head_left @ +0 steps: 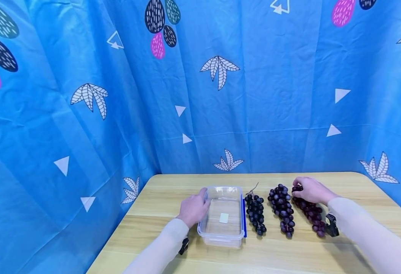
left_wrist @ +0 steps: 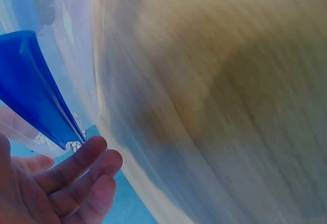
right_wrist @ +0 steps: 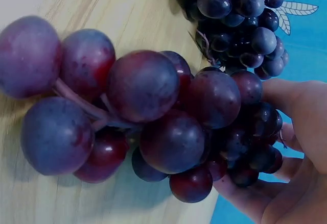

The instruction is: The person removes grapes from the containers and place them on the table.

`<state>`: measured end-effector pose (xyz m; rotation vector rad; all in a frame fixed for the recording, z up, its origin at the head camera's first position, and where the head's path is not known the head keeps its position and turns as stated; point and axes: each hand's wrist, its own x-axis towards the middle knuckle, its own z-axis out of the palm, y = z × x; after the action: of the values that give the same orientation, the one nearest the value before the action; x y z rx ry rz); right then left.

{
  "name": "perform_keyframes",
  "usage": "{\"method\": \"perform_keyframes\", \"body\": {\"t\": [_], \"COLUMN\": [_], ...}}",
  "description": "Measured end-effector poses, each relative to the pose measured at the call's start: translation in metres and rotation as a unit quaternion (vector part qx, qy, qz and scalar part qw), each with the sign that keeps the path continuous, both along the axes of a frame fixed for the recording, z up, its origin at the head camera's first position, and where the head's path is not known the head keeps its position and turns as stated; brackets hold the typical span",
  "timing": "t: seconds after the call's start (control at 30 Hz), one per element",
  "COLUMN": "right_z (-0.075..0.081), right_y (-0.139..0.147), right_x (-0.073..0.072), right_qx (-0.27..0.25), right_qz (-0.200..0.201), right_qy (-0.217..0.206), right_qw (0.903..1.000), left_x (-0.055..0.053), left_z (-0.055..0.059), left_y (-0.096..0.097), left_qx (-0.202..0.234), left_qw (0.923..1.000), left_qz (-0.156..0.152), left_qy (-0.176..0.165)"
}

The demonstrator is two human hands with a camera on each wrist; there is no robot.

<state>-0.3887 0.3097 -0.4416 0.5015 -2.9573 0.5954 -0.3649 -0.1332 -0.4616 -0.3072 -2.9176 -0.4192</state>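
Observation:
A clear plastic food container (head_left: pixel 221 236) with blue side flaps stands lidless on the table, a small white square visible at its bottom. My left hand (head_left: pixel 194 207) holds its left wall near the far corner. In the left wrist view, the curved fingers (left_wrist: pixel 76 175) lie beside a blue flap (left_wrist: pixel 38 86) hanging from the container. Over on the right, my right hand (head_left: pixel 312 189) grips the far end of a reddish-purple grape bunch (head_left: pixel 311 215). The right wrist view shows fingers around the small grapes (right_wrist: pixel 240 142) at that end, the larger grapes lying along the wood.
Between the container and the held bunch lie a black grape bunch (head_left: pixel 255 212) with a bare stem and a dark purple bunch (head_left: pixel 281 207). The light wood table (head_left: pixel 152 220) ends at a blue patterned curtain (head_left: pixel 275 102) behind and at the sides.

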Motion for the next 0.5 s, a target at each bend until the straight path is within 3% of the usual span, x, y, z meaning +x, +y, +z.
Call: {"method": "perform_keyframes", "body": {"t": [0.33, 0.5], "right_z": [-0.006, 0.002], "right_y": [-0.003, -0.008], "right_x": [0.001, 0.009], "right_qx": [0.006, 0.010], "right_qz": [0.000, -0.013], "right_qy": [-0.017, 0.013], "right_qw": [0.9998, 0.9998], "left_x": [0.002, 0.001], "left_z": [-0.001, 0.000], "left_y": [0.000, 0.000], "left_qx": [0.001, -0.003], "left_qw": [1.0000, 1.0000], "left_qz": [0.001, -0.001], "left_qy": [-0.002, 0.002]}}
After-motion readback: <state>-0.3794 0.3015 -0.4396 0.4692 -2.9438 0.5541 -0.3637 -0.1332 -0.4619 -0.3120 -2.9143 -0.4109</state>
